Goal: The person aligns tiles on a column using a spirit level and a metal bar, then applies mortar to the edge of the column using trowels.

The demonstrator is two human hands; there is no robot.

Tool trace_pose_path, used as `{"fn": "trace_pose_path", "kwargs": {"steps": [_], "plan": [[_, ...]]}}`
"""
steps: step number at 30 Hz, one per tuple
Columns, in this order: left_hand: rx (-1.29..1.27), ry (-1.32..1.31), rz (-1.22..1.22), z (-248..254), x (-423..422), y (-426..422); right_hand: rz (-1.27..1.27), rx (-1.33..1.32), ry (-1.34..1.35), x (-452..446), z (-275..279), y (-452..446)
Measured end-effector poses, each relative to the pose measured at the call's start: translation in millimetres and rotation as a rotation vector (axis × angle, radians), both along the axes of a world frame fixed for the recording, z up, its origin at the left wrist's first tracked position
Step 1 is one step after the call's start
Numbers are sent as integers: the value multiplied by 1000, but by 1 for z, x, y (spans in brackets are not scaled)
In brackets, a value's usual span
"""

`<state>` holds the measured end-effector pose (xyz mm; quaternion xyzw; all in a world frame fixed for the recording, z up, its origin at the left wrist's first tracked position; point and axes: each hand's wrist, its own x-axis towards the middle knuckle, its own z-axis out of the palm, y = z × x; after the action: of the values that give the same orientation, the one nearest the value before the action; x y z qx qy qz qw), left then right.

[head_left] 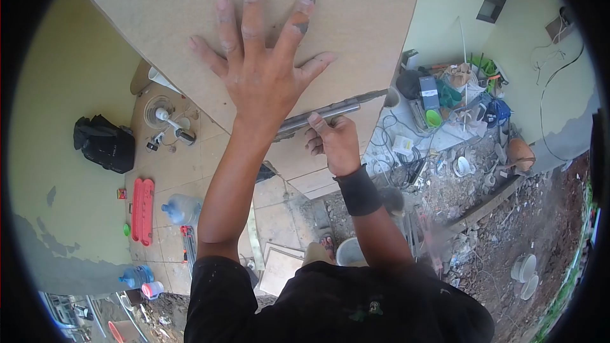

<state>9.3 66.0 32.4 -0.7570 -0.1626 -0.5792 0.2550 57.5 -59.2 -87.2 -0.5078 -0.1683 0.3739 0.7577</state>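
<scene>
My left hand point(264, 67) lies flat with its fingers spread on a large beige board or tile point(362, 19) and holds nothing. Dark smudges mark one of its fingers. Below it, my right hand point(335, 143), with a black band on the wrist, has its fingers curled at a grey metal bar point(330, 112). The thumb presses on the bar, which runs along the board's lower edge beside a dark, rough strip. Part of the fingers is hidden behind the hand.
Bags and tools lie in a pile point(445, 95) at right, above rubble point(476, 235). At left are a black backpack point(105, 144), a red case point(143, 211) and a water jug point(181, 209). A bucket point(349, 252) stands near my legs.
</scene>
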Motion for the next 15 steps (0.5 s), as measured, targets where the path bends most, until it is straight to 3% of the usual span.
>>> {"fn": "trace_pose_path", "kwargs": {"steps": [6,9,11,15], "plan": [[-107,107,-201,-3,-44,0,36,-26,-27,5,-2,-2],[21,-118,-292,-16,-80,10,47,-37,-38,6,-6,-2],[-244,-225,-257,-26,-101,5,53,-40,-47,8,-9,-1],[-487,-300,-158,-52,-124,5,91,-32,-54,11,-8,-3]]}}
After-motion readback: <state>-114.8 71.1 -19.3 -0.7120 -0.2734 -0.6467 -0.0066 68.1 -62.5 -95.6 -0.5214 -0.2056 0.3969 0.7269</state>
